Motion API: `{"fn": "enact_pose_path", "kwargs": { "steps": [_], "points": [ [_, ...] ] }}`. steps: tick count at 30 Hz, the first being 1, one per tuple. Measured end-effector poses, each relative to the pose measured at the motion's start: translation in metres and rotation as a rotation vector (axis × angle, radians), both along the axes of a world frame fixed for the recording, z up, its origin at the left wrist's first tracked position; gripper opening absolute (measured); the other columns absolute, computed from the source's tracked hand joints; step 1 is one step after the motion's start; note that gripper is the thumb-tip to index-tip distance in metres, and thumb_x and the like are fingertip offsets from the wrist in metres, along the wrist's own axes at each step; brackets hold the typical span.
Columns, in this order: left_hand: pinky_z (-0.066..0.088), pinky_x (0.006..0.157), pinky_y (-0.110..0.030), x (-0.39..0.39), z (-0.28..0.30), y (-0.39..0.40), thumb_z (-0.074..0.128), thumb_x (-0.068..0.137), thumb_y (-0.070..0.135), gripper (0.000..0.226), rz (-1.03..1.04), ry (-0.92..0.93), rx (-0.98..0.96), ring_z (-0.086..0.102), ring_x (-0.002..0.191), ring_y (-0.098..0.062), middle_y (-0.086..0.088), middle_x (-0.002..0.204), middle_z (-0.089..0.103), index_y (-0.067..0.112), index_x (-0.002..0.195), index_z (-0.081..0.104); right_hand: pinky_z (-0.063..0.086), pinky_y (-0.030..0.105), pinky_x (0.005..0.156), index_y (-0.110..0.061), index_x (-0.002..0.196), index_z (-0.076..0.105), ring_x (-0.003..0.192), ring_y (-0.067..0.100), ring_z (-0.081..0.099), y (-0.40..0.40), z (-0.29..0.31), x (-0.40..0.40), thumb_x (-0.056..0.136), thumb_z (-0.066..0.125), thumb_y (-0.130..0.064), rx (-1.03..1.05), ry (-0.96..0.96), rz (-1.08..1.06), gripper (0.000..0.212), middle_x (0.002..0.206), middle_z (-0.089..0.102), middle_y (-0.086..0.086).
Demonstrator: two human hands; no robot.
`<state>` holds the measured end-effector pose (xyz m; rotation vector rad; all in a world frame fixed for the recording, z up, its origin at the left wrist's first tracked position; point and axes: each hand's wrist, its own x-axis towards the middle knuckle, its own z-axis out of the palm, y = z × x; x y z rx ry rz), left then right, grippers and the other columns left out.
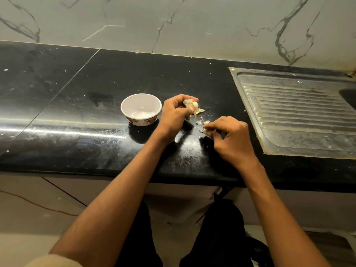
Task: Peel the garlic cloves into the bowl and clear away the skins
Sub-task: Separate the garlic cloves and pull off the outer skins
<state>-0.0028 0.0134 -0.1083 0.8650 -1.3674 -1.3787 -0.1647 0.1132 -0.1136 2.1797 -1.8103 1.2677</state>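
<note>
Gripping a garlic bulb (191, 106), the left hand (176, 114) hovers just right of the bowl (141, 108), which serves as the landmark on the black counter (77, 112). That bulb is pale cream with loose papery skin flaring from its top and a thin strip hanging below it; the thumb and curled fingers close around it from both sides, palm turned to the right. Farther right of the bowl and a little nearer the counter's front edge, the right hand (231, 138) is low over the counter, its fingers curled and its fingertips pinching a small whitish piece of garlic (207, 123); whether it is a clove or only skin cannot be told. Between the two hands, scraps of skins (200, 123) lie scattered on the counter. The bowl is white inside with a flowered band outside, upright, with nothing clearly seen in it. Well to the right of the bowl a steel drainboard (298, 116) is set into the counter. Both forearms reach in from below.
</note>
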Motion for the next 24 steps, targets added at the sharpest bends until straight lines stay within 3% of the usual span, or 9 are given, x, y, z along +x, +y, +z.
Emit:
{"fn": "enact_pose_path", "kwargs": {
  "steps": [4,7,11,14,18,20,24],
  "points": [
    [0.051,0.085,-0.043,-0.001,-0.001,0.0,0.055,0.084,-0.016,0.034,0.004,0.013,0.005,0.064,0.094,-0.03,-0.028,0.105,0.072,0.006,0.101,0.073,0.054,0.016,0.071,-0.013,0.092,0.082,0.076,0.003,0.069,-0.016,0.021,0.0,0.082,0.083,-0.005,-0.054,-0.263,-0.096,0.014,0.087,0.077,-0.005],
    [0.05,0.085,-0.043,-0.001,0.0,0.001,0.057,0.079,-0.011,0.031,0.0,0.01,0.001,0.064,0.092,-0.03,-0.028,0.102,0.072,0.008,0.098,0.074,0.061,0.022,0.077,-0.017,0.093,0.083,0.078,0.001,0.073,-0.046,0.033,-0.002,0.082,0.083,-0.006,0.041,-0.335,-0.143,0.015,0.086,0.078,-0.007],
    [0.052,0.083,-0.044,-0.002,-0.001,0.001,0.058,0.068,0.002,0.033,0.001,-0.017,-0.017,0.064,0.088,-0.028,-0.029,0.1,0.072,0.008,0.096,0.075,0.063,0.03,0.08,-0.017,0.093,0.084,0.08,0.003,0.074,-0.074,0.034,-0.001,0.083,0.074,0.0,0.196,-0.29,-0.139,0.022,0.088,0.08,-0.004],
    [0.055,0.087,-0.047,-0.002,-0.002,0.0,0.058,0.069,0.003,0.033,0.003,-0.044,-0.035,0.066,0.088,-0.026,-0.026,0.1,0.073,0.009,0.097,0.075,0.062,0.025,0.082,-0.018,0.094,0.084,0.081,0.001,0.074,-0.075,0.033,-0.002,0.085,0.071,0.0,0.2,-0.291,-0.138,0.024,0.094,0.08,-0.004],
    [0.056,0.089,-0.049,-0.002,-0.004,-0.002,0.059,0.069,0.003,0.033,0.007,-0.059,-0.043,0.067,0.089,-0.024,-0.023,0.098,0.074,0.009,0.096,0.076,0.053,0.012,0.066,-0.019,0.09,0.083,0.067,-0.003,0.066,-0.059,0.032,-0.008,0.083,0.081,-0.008,0.247,-0.249,-0.084,0.014,0.08,0.077,-0.006],
    [0.057,0.087,-0.045,-0.003,-0.004,-0.003,0.058,0.068,0.003,0.033,0.007,-0.067,-0.045,0.068,0.089,-0.022,-0.017,0.095,0.074,0.01,0.096,0.076,0.045,0.006,0.061,-0.02,0.091,0.083,0.062,-0.004,0.061,-0.05,0.028,-0.011,0.081,0.084,-0.01,0.332,-0.172,-0.034,0.014,0.079,0.074,-0.009],
    [0.056,0.085,-0.033,-0.003,-0.003,-0.002,0.058,0.068,0.004,0.035,0.007,-0.073,-0.049,0.07,0.092,-0.02,-0.012,0.096,0.075,0.008,0.098,0.075,0.04,0.004,0.062,-0.019,0.091,0.084,0.07,0.001,0.061,-0.038,0.022,-0.014,0.08,0.084,-0.006,0.389,-0.105,-0.016,0.017,0.085,0.074,-0.003]
  ]
}}
